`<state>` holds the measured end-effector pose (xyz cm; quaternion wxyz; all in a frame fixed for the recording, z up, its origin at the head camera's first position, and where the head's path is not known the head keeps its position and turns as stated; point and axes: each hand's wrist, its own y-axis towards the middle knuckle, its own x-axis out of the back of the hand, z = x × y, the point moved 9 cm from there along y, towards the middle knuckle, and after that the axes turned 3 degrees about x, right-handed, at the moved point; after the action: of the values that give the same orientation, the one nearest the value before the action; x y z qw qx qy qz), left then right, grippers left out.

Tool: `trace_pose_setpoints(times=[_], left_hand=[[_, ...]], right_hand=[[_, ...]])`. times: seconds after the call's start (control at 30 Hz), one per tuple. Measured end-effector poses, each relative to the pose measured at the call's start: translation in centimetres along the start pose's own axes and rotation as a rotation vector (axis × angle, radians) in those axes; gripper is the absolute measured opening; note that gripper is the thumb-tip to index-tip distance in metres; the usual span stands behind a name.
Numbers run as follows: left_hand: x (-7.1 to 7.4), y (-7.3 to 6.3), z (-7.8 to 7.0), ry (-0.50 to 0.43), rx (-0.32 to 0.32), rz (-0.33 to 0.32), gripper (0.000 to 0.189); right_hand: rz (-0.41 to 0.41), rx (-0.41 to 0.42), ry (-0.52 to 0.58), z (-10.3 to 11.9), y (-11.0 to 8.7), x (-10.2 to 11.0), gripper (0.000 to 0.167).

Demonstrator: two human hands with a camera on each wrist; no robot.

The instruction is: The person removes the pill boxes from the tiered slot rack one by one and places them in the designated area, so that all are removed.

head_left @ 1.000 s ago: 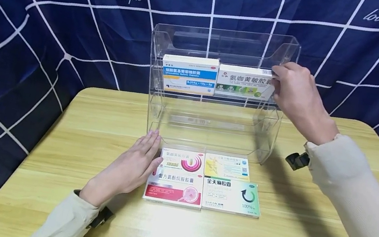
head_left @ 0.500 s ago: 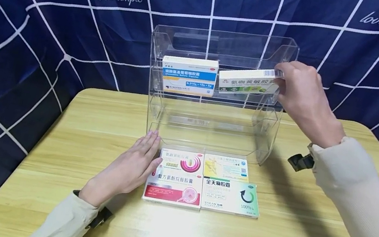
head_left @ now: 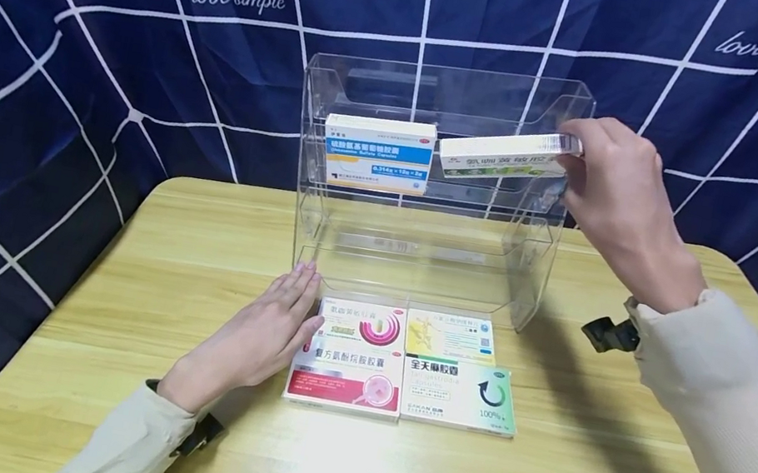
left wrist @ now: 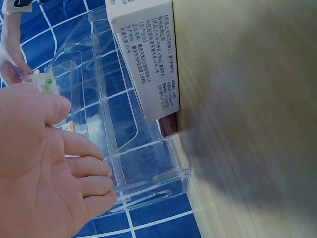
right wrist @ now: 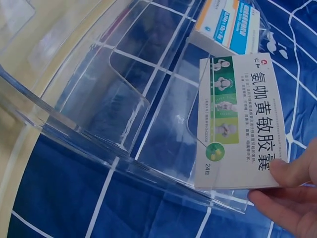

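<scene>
Tilting green-banded box [head_left: 495,156]: at the rack's upper tier, right end raised, lower end near its neighbour; how much sits behind the clear lip I cannot tell. Pushed while askew, it could snag there or crease a corner.

Right hand [head_left: 619,190]: pinches the box's raised end between thumb and fingers. Holding one end only, it could let the far end droop or twist; a slack pinch could drop the box.

Blue-and-white box [head_left: 376,166]: upright in the same tier, just left; a sideways knock could shove or tip it.

Clear rack [head_left: 417,281]: stands on the worktop [head_left: 142,330] and looks light, so a caught box could drag or rock it.

Left hand [head_left: 258,338]: fingers extended, gripping nothing, close to the rack's lower corner; contact unclear. A careless nudge could skew the rack.

Flat boxes: red box [head_left: 345,383], pink-swirl box [head_left: 361,323], yellow box [head_left: 448,336] and green-arrow box [head_left: 461,396] lie before the rack; something dropped could scatter them.
</scene>
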<state>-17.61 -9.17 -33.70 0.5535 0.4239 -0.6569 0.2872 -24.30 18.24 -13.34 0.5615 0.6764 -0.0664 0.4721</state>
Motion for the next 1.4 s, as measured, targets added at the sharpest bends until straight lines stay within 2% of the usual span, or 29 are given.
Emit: trace_pose_setpoints(times=[0.33,0.5,0.83,1.4], left_hand=[[0.0,0.0,0.0,0.001,-0.004,-0.005,0.062],[0.1,0.0,0.0,0.003,-0.007,-0.010,0.061],[0.1,0.1,0.0,0.004,-0.007,-0.006,0.061],[0.0,0.1,0.0,0.004,-0.002,-0.001,0.061]], right_hand=[[-0.151,0.064,0.016,0.5,-0.8,2.2,0.022],[-0.183,0.073,0.026,0.5,-1.4,2.8,0.020],[-0.184,-0.004,0.059,-0.2,-2.3,3.4,0.020],[-0.134,-0.032,0.085,0.2,-4.0,3.2,0.022]])
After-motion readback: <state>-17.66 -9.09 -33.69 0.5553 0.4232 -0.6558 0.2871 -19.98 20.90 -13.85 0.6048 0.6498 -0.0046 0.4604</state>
